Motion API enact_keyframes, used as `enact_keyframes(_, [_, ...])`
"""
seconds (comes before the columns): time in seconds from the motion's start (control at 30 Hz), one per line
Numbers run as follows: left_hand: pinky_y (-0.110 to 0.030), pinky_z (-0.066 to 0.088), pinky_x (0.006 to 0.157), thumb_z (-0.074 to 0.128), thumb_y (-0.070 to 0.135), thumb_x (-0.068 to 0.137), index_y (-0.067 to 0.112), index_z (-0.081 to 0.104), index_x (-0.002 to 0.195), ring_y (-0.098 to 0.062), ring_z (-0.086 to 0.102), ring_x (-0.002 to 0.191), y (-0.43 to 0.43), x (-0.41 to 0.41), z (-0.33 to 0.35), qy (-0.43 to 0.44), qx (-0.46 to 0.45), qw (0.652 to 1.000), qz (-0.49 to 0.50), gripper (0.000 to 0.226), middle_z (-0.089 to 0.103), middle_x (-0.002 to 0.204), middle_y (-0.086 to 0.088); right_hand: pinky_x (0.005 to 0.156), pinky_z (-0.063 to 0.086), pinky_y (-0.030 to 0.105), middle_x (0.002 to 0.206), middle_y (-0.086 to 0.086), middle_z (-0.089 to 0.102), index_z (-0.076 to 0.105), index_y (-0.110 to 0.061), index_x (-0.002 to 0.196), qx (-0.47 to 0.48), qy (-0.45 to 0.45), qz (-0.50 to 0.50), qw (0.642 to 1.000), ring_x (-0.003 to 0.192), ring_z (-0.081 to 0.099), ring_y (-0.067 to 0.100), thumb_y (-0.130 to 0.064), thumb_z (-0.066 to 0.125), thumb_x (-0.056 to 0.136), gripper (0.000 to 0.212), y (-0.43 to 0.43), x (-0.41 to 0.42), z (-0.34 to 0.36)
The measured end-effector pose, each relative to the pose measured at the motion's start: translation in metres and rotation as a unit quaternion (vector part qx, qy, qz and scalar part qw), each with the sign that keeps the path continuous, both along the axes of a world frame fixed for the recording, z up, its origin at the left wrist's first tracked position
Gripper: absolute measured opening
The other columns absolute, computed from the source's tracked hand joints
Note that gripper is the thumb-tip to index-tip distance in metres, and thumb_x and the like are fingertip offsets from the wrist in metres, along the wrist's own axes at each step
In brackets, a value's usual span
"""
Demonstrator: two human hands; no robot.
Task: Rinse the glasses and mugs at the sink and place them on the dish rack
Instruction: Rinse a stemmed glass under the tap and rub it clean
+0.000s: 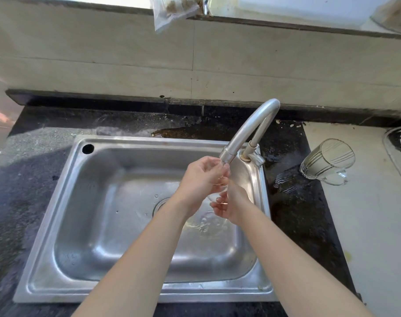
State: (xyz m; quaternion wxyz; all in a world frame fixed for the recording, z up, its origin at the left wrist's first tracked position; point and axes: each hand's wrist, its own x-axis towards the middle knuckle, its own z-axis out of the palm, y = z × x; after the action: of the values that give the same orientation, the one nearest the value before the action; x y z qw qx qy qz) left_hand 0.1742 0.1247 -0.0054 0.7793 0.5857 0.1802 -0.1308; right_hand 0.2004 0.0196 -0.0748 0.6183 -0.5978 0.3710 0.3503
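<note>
Glass (217, 193) mid-rinse under spout (227, 156); left hand (200, 179), right hand (232, 203) both grip it. Next: carry to unseen dish rack.

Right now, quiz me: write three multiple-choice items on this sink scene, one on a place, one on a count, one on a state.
1. Relative to the sink, the striped glass stands: A inside it; B on the pale counter to its right; C behind it.
2. The clear glass is gripped by: A no hands; B one; C both.
3. The faucet is: A running; B off; C detached.
Answers: B, it sits on the counter beyond the sink's right rim; C, left hand and right hand both curl round it; A, water splashes in the sink.
</note>
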Motion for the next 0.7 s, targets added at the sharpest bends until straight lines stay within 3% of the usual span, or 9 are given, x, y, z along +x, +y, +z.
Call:
enact_keyframes(0.17, [-0.022, 0.045, 0.05, 0.07, 0.021, 0.087, 0.009, 0.058, 0.082, -0.009, 0.051, 0.047, -0.007, 0.007, 0.001, 0.005, 0.077, 0.997, 0.023, 0.017, 0.058, 0.059, 0.006, 0.04, 0.043, 0.022, 0.064, 0.008, 0.045, 0.048, -0.005, 0.083, 0.007, 0.003, 0.01, 1.0, 0.047, 0.052, 0.021, -0.042, 0.051, 0.091, 0.038, -0.004, -0.003, -0.001])
enact_keyframes(0.3, [-0.017, 0.035, 0.042, 0.05, 0.018, 0.098, 0.007, 0.052, 0.065, -0.015, 0.046, 0.04, -0.009, 0.01, 0.004, 0.035, 0.106, 0.992, 0.063, 0.034, 0.054, 0.052, -0.002, 0.046, 0.044, 0.026, 0.067, 0.009, 0.047, 0.045, -0.006, 0.08, -0.001, -0.013, 0.001, 1.0, 0.052, 0.053, 0.023, -0.038, 0.044, 0.095, 0.035, -0.006, -0.005, 0.009])
enact_keyframes(0.37, [-0.015, 0.032, 0.038, 0.046, 0.026, 0.1, 0.006, 0.05, 0.065, -0.017, 0.045, 0.04, -0.009, 0.009, 0.01, 0.046, 0.096, 0.992, 0.073, 0.041, 0.052, 0.055, -0.006, 0.049, 0.045, 0.028, 0.074, 0.012, 0.049, 0.044, -0.006, 0.083, -0.008, -0.019, 0.003, 1.0, 0.057, 0.053, 0.024, -0.036, 0.042, 0.097, 0.033, -0.007, -0.007, 0.018])
enact_keyframes(0.43, [-0.018, 0.035, 0.042, 0.047, 0.027, 0.1, 0.008, 0.052, 0.072, -0.012, 0.045, 0.04, -0.006, 0.009, 0.013, 0.055, 0.06, 0.995, 0.065, 0.034, 0.051, 0.058, -0.004, 0.05, 0.047, 0.029, 0.082, 0.014, 0.051, 0.044, -0.008, 0.084, -0.014, -0.022, 0.017, 0.999, 0.061, 0.054, 0.023, -0.039, 0.043, 0.096, 0.033, -0.007, -0.007, 0.025])
enact_keyframes(0.57, [-0.019, 0.04, 0.051, 0.05, 0.004, 0.094, 0.008, 0.058, 0.09, -0.008, 0.049, 0.049, -0.002, 0.005, 0.015, 0.064, -0.002, 0.998, 0.02, 0.01, 0.055, 0.07, 0.0, 0.048, 0.048, 0.029, 0.09, 0.016, 0.051, 0.045, -0.006, 0.101, -0.021, -0.02, 0.016, 0.999, 0.066, 0.057, 0.026, -0.041, 0.044, 0.096, 0.035, -0.011, -0.009, 0.033])
enact_keyframes(0.63, [-0.017, 0.039, 0.044, 0.058, 0.01, 0.093, 0.01, 0.058, 0.082, -0.008, 0.051, 0.046, -0.002, 0.003, 0.014, 0.069, 0.057, 0.996, 0.018, 0.011, 0.057, 0.066, 0.0, 0.046, 0.048, 0.028, 0.093, 0.017, 0.05, 0.042, -0.006, 0.111, -0.02, -0.008, 0.021, 1.0, 0.066, 0.059, 0.028, -0.04, 0.042, 0.098, 0.037, -0.012, -0.011, 0.036])
enact_keyframes(0.7, [-0.016, 0.037, 0.04, 0.063, 0.021, 0.091, 0.015, 0.054, 0.069, -0.007, 0.051, 0.039, -0.006, 0.006, 0.015, 0.075, 0.18, 0.981, 0.019, 0.024, 0.057, 0.059, 0.001, 0.048, 0.049, 0.029, 0.09, 0.016, 0.049, 0.041, -0.005, 0.11, -0.012, -0.003, 0.038, 0.999, 0.064, 0.058, 0.028, -0.037, 0.042, 0.098, 0.035, -0.011, -0.014, 0.038])
